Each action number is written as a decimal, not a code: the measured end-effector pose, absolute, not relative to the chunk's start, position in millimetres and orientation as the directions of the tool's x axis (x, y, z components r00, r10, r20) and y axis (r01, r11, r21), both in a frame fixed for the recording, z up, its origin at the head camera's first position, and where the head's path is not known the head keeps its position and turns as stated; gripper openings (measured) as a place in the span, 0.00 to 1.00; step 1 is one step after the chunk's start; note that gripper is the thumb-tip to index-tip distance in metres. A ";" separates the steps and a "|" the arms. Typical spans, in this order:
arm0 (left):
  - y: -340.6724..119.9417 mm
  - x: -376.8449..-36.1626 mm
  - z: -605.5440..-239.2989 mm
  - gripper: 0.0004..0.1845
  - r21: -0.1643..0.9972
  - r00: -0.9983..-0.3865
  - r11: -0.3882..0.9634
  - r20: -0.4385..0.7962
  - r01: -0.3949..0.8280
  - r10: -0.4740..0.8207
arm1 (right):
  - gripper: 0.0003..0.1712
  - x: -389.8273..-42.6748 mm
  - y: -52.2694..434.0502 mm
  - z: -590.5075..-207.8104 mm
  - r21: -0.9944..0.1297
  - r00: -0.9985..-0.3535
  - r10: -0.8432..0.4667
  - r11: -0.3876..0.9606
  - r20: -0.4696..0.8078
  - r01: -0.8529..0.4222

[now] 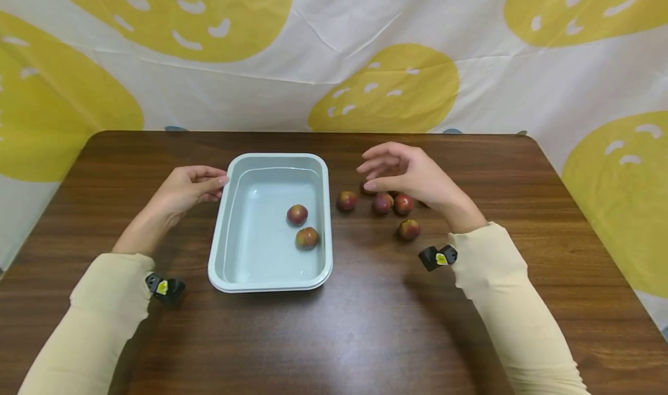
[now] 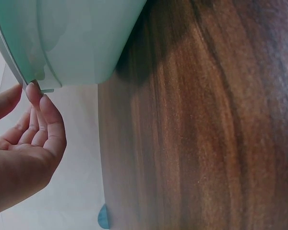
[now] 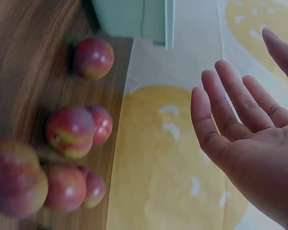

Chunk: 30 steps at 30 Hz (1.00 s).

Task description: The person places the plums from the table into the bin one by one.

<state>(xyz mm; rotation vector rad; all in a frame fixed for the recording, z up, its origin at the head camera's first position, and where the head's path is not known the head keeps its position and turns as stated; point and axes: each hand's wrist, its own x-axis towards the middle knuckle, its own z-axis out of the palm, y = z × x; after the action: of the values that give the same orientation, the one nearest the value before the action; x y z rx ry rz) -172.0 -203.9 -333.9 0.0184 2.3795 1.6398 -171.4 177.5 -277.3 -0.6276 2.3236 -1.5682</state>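
Note:
A pale blue-green plastic basin [image 1: 250, 276] stands on the table, with two reddish plums [image 1: 297, 215] lying inside toward its right. At the basin's left rim, my left hand [image 1: 182, 192] pinches the edge between thumb and forefinger; the left wrist view shows the fingertips at the rim [image 2: 12, 62]. My right hand [image 1: 402, 171] is raised over the plums to the right of the basin, fingers bent loosely and holding nothing. Several plums [image 1: 382, 203] lie on the table below it, one partly hidden by the hand. In the right wrist view, the plums [image 3: 69, 132] are apart from the fingers.
The dark wooden table [image 1: 339, 337] ends at a back edge against a white cloth [image 1: 250, 102] printed with yellow shapes. One plum [image 1: 347, 200] lies close to the basin's right wall, and another plum [image 1: 409, 229] sits nearer the front.

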 end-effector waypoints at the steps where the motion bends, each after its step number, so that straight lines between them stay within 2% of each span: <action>1: -204.0 -172.0 -334.1 0.23 0.922 -0.969 0.366 -0.197 -0.130 0.152 | 0.25 -171.5 180.6 -277.9 -0.921 -0.872 -0.489 0.329 0.021 -0.207; 18: -204.4 -171.0 -334.7 0.23 0.918 -0.968 0.376 -0.198 -0.128 0.152 | 0.26 -166.1 231.2 -305.0 -0.899 -0.873 -0.488 0.380 0.006 -0.219; 30: -205.0 -172.0 -335.1 0.24 0.921 -0.968 0.370 -0.194 -0.124 0.161 | 0.27 -157.8 255.2 -329.8 -0.922 -0.875 -0.484 0.336 0.005 -0.191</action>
<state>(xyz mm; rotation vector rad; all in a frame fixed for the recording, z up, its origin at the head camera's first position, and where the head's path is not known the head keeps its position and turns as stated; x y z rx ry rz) -172.0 -205.0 -335.1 0.0329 2.3813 1.6332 -157.8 255.2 -329.8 -0.6061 2.3330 -1.5540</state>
